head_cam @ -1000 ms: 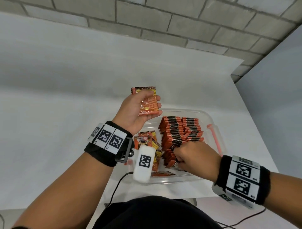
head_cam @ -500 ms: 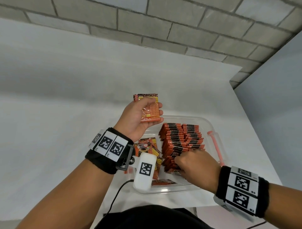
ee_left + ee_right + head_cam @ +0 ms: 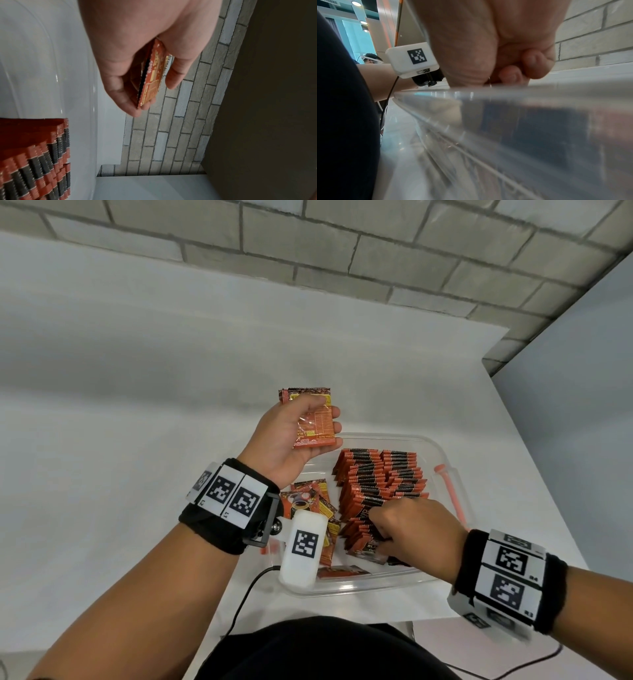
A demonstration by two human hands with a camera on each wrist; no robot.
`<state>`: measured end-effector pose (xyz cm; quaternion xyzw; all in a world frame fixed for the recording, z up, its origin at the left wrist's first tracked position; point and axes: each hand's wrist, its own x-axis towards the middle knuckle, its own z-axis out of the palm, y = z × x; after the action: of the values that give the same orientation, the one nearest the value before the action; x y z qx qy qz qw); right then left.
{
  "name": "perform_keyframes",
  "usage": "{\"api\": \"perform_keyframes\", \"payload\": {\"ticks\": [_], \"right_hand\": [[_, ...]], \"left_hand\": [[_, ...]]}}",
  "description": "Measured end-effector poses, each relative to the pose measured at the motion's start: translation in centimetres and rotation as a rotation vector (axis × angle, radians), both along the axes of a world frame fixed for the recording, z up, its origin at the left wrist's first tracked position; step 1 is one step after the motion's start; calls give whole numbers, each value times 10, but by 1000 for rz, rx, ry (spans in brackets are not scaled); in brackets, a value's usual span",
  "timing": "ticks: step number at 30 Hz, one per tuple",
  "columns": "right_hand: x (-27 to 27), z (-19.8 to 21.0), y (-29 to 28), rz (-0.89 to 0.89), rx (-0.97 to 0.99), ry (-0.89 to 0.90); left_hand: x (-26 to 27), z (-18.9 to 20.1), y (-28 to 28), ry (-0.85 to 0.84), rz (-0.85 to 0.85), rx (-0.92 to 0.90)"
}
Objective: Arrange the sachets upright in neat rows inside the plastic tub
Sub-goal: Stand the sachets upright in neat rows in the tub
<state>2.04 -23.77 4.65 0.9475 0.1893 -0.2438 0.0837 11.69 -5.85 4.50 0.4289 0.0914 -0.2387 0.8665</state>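
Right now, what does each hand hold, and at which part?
Left hand grips loose sachets by their faces. Right hand pinches standing sachets in the tub at their tops.

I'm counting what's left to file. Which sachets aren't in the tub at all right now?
Only the few sachets that the left hand holds up above the tub; all others sit inside it.

light: soft, even | edges: wide-angle bend | blur: tub wall (image 3: pixel 522 135) near right wrist

Grey brick wall (image 3: pixel 342 251), white table (image 3: pixel 137 405), ceiling lts (image 3: pixel 356 3)
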Motion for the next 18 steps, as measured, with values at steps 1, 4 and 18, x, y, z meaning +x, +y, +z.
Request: {"api": "perform_keyframes", "payload": {"ticks": [1,4,18], "right_hand": [[0,0,0,-7,9,-4],[0,1,-2,-27,34,0],[36,54,-37,-526,687,-45]], "left_hand": [[0,0,0,0,1,1],[0,-1,-1,-1,0,1],[-15,3,-13,-42,-178,100]]}}
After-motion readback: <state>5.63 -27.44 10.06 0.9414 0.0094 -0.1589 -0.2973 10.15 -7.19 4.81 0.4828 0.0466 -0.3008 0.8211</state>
